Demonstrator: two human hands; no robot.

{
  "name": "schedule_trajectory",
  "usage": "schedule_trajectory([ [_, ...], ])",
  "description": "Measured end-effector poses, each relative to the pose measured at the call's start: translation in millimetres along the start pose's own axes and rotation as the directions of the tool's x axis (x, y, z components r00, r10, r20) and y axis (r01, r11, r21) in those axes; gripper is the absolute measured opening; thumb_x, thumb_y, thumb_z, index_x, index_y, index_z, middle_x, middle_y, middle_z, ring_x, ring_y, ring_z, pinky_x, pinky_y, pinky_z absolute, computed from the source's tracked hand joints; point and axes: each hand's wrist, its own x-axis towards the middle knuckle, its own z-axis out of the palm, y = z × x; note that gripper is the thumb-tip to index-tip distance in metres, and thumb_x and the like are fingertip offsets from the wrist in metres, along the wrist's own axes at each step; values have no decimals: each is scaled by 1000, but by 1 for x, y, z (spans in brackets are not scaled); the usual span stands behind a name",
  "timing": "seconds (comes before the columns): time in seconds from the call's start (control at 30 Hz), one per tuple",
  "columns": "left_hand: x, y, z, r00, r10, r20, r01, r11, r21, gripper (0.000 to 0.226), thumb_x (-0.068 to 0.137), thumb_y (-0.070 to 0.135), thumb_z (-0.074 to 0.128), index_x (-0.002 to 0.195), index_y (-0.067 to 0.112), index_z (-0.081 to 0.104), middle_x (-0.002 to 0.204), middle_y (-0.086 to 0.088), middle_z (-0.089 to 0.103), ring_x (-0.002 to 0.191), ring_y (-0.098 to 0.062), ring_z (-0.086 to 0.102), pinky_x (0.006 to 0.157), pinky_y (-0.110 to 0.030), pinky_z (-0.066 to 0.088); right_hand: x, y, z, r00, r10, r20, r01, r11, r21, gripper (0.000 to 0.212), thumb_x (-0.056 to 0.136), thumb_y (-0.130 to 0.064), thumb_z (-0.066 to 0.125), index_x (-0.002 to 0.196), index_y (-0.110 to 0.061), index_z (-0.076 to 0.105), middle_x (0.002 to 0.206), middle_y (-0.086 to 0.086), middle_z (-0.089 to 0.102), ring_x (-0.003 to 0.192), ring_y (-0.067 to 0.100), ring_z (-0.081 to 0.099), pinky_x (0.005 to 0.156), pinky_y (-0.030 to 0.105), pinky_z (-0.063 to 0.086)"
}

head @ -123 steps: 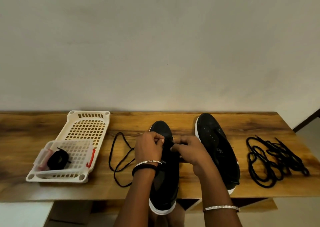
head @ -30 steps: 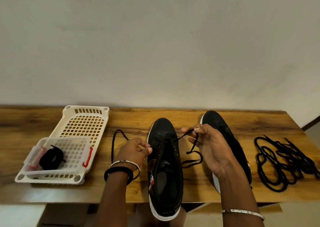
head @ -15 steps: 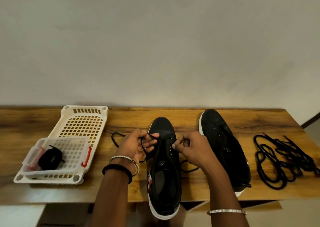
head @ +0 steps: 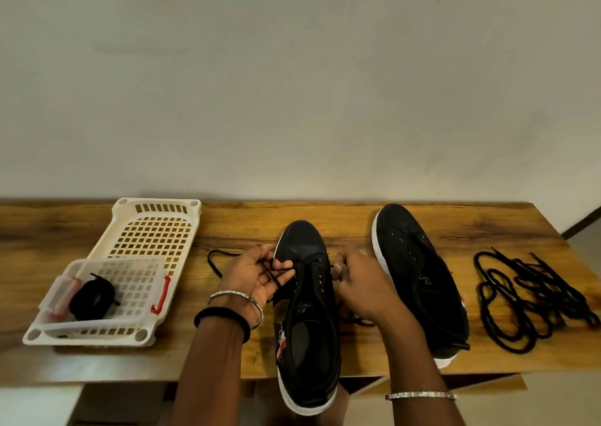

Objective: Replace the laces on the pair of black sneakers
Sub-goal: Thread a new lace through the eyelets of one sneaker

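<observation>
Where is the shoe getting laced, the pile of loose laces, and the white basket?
Sneaker being laced (head: 307,299): head view, on its tongue.
Pile of loose laces (head: 536,292): head view, tangled middle.
White basket (head: 159,202): head view, far rim.

White S on the middle sneaker, another S on the right sneaker; smaller print beside each too blurred to read.

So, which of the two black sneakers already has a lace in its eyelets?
The sneaker between the left hand and right hand: a black lace crosses its front eyelets. The other sneaker, to its right, shows bare eyelets.
</observation>
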Motion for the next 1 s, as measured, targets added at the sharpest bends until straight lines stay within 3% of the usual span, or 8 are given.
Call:
schedule_trajectory([
  [0.17, -1, 0, 2, 999, 21, -27, -21, 1000, -10, 25, 102, 11, 49, 78, 3, 51, 64, -12, 46, 75, -31, 61, 86, -50, 54, 1, 1, 5, 999, 8, -34, -9, 999, -45, 3, 99, -22, 48, 97, -24, 49, 88, -6, 64, 86, 18, 60, 83, 44, 51],
  [0.27, 0, 3, -2, 995, 100, -12, -99, 991, 91, 15, 100, 13, 55, 86, 5, 55, 64, -11, 52, 71, -26, 62, 68, -43, 61, 1, 2, 1, 993, 35, -111, -34, 999, 15, 8, 98, -26, 55, 91, -26, 56, 84, -8, 63, 79, 14, 61, 76, 38, 53],
  [0.43, -10, 12, -4, 938, 270, 219, -321, 914, 249, 15, 97, 20, 58, 87, 10, 65, 90, -10, 70, 80, -16, 68, 56, -29, 59, 0, -2, -6, 975, -3, -222, 27, 994, 105, 18, 92, -22, 66, 82, -35, 58, 102, -11, 61, 91, 10, 60, 82, 37, 54],
  [0.6, -20, 15, -3, 882, 316, 349, -375, 920, 116, 18, 87, 23, 62, 95, 11, 74, 111, -4, 73, 106, -19, 67, 83, -36, 59, -10, -35, -17, 967, -150, -204, 237, 820, 520, 14, 94, -35, 69, 90, -24, 75, 88, -8, 72, 82, 1, 65, 70, 18, 50],
  [0.73, -22, 14, -1, 841, 341, 421, -459, 861, 218, 27, 86, 29, 63, 102, 12, 77, 119, -1, 72, 118, -15, 64, 94, -38, 50, -15, -59, -5, 947, -321, -20, 273, 770, 577, 18, 95, -33, 69, 104, -18, 75, 97, -1, 75, 94, 14, 69, 87, 34, 55],
  [0.83, -20, 12, 1, 852, 363, 378, -476, 838, 268, 30, 85, 30, 65, 105, 10, 75, 111, -3, 74, 108, -15, 68, 85, -33, 53, -15, -63, 1, 933, -358, 27, 260, 726, 637, 20, 98, -25, 66, 92, -6, 69, 87, 18, 68, 83, 28, 65, 78, 45, 52],
  [0.93, -15, 11, -3, 904, 375, 204, -417, 879, 234, 22, 91, 28, 64, 101, 13, 77, 101, -6, 76, 89, -15, 70, 67, -26, 52, -19, -60, -11, 942, -324, 89, 108, 543, 833, 22, 101, -22, 58, 89, -7, 68, 74, 8, 65, 80, 16, 63, 85, 29, 49],
  [1.0, -9, 10, -9, 942, 330, 61, -335, 919, 208, 19, 92, 28, 65, 98, 14, 76, 97, -4, 77, 86, -12, 70, 70, -27, 49, -18, -51, -21, 974, -220, 60, 45, 445, 895, 28, 99, -32, 57, 84, -11, 67, 61, 1, 55, 71, 18, 60, 93, 36, 47],
])
